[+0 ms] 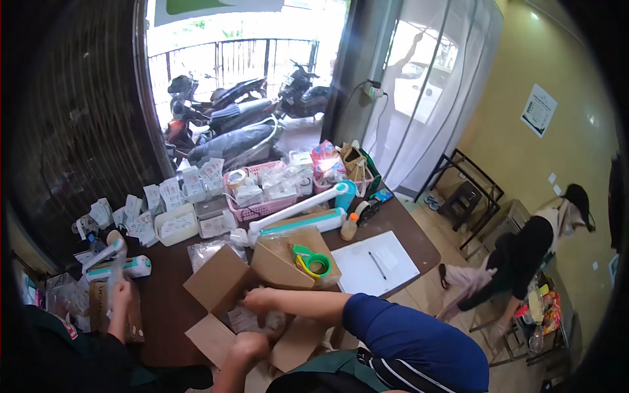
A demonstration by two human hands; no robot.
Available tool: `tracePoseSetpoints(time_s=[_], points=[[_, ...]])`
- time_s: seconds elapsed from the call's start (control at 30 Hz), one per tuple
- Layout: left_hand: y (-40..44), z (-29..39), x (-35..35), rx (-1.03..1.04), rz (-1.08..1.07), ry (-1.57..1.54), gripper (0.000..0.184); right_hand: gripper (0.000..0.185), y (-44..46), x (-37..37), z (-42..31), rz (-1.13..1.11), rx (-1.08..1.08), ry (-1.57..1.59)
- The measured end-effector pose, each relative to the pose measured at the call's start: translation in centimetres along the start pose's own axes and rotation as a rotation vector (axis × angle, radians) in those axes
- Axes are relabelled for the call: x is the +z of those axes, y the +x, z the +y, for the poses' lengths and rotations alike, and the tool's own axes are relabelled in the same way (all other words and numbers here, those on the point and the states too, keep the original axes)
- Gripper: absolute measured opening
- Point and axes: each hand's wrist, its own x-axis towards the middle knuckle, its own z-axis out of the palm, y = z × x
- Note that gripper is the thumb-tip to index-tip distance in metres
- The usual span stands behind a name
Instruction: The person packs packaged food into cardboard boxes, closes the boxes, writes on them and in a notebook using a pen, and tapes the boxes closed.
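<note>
An open cardboard box stands at the table's front edge, its flaps spread. Clear plastic packaging lies inside it. My right hand reaches in from the right, over the packaging, with bent fingers and the thumb apart. From below, my left hand rests against the same packaging; its fingers are mostly hidden. Right behind, a second cardboard box carries a green tape dispenser and a yellow-edged tape roll.
At the left, a co-worker's hand holds a clear item beside a carton. Behind are a pink basket, a white tub and an orange-capped bottle. A pen lies on white paper. Another person bends at right.
</note>
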Motion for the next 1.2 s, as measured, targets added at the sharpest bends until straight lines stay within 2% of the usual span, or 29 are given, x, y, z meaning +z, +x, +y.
tracePoseSetpoints(time_s=[0.07, 0.1, 0.17, 0.2, 0.27, 0.3, 0.37, 0.4, 0.43, 0.47, 0.53, 0.6, 0.63, 0.67, 0.7, 0.73, 0.77, 0.8, 0.83, 0.9, 0.97, 1.03, 1.1, 1.13, 1.2], points=[[-0.8, 0.5, -0.1, -0.065, 0.113, -0.039, 0.032, 0.103, -2.1, -2.0, -2.7, -0.026, 0.113, -0.143], [-2.3, 0.9, -0.4, -0.017, 0.231, -0.108, 0.032, 0.102, -1.7, -1.1, -2.6, 0.025, 0.03, -0.134], [-4.7, 0.6, 0.6, 0.203, 0.609, -0.4, 0.031, 0.098, -2.6, -0.1, -3.1, 0.02, -0.136, -0.188], [-6.3, 0.8, 0.9, 0.206, 0.619, -0.405, 0.031, 0.098, -3.9, 0.8, -3.3, 0.014, -0.133, -0.198], [-10.2, 1.9, -0.2, 0.078, 0.693, -0.853, 0.027, 0.086, -5.9, 2.0, -3.7, 0.26, -0.215, -0.315], [-10.4, 1.5, 0.4, 0.065, 0.707, -0.861, 0.027, 0.086, -5.3, 1.8, -3.4, 0.253, -0.231, -0.325], [-11.1, 0.6, 3.0, -0.023, 1.092, -0.598, 0.024, 0.075, -3.7, 1.5, -2.6, 0.079, -0.183, -0.137], [-11.2, 0.1, 3.8, -0.073, 1.029, -0.545, 0.025, 0.066, -3.7, 1.5, -2.0, 0.143, -0.184, 0.019], [-10.6, -0.3, 5.3, -0.084, 1.038, -0.552, 0.025, 0.067, -4.6, 1.3, -1.7, 0.418, -0.18, -0.112], [-9.6, -0.6, 6.7, -0.118, 0.961, -0.668, 0.027, 0.067, -6.1, 0.6, -1.8, 0.692, -0.176, -0.241], [-8.5, -0.5, 7.9, -0.172, 0.787, -0.876, 0.032, 0.071, -8.9, -0.8, -2.5, 0.823, 0.163, -0.34], [-7.3, -0.6, 8.3, -0.164, 0.882, -0.785, 0.045, 0.078, -8.2, 1.5, 0.1, 0.785, 0.334, -0.222], [-6.2, -1.0, 8.8, -0.183, 0.838, -0.832, 0.056, 0.079, -8.7, 0.9, 0.1, 0.826, 0.259, -0.104], [-5.3, -0.9, 10.0, -0.195, 0.929, -0.863, 0.059, 0.081, -9.2, 0.0, 0.5, 0.838, 0.111, -0.021], [-4.4, -1.1, 10.5, -0.253, 0.863, -0.949, 0.064, 0.081, -8.9, 0.0, 0.8, 0.871, 0.055, 0.038], [-4.1, -1.4, 10.2, -0.253, 0.793, -1.006, 0.059, 0.08, -8.4, 0.6, 1.3, 0.879, 0.069, 0.095], [-4.8, -2.0, 10.0, -0.153, 0.748, -1.124, 0.05, 0.082, -8.2, 0.6, 1.5, 0.853, 0.057, 0.058], [-5.4, -2.7, 9.9, -0.069, 0.781, -1.176, 0.037, 0.083, -8.2, 0.8, 1.4, 0.855, 0.056, 0.06], [-5.9, -3.6, 10.2, 0.059, 0.92, -1.303, 0.029, 0.085, -8.1, 0.7, 1.2, 0.881, 0.059, 0.049], [-7.6, -5.6, 9.7, -0.129, 0.912, -1.805, 0.022, 0.087, -8.1, 0.3, 0.3, 0.863, 0.109, 0.074], [-6.8, -9.5, 11.1, -0.308, 1.106, -1.662, 0.028, 0.089, -8.3, 0.1, -0.3, 0.843, 0.137, 0.114], [-5.4, -13.2, 11.2, -0.599, 0.99, -1.572, 0.031, 0.09, -8.3, 0.2, 0.0, 0.838, 0.168, 0.104], [-2.8, -17.7, 11.8, -0.747, 1.004, -1.581, 0.034, 0.089, -8.6, 0.5, 0.2, 0.858, 0.156, 0.098], [-1.1, -20.1, 12.3, -0.744, 1.015, -1.572, 0.034, 0.089, -9.3, 0.9, 0.2, 0.824, 0.187, 0.142], [1.4, -26.9, 11.7, -0.951, 1.041, -1.889, 0.037, 0.086, -8.2, 0.3, 0.5, 0.824, 0.19, 0.16]])
